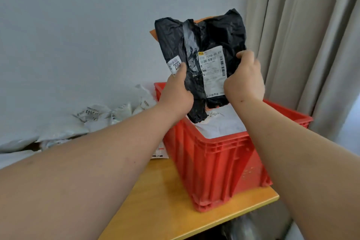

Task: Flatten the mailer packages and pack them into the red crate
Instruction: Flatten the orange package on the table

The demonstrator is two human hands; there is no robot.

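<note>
Inside red crate (218,163), white mailers (224,124)

Two bare forearms, sleeveless to the frame edge, ringless hands (176,91)

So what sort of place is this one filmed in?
Probably a room at home used for sorting parcels: beige curtains by a plain wall, a wooden table with a red crate, and white mailers piled alongside.

Black mailer (212,37) blocking access above red crate (218,161); white mailers (224,124) filling crate nearly to rim; curtain (303,35) crowding rt side.
</note>
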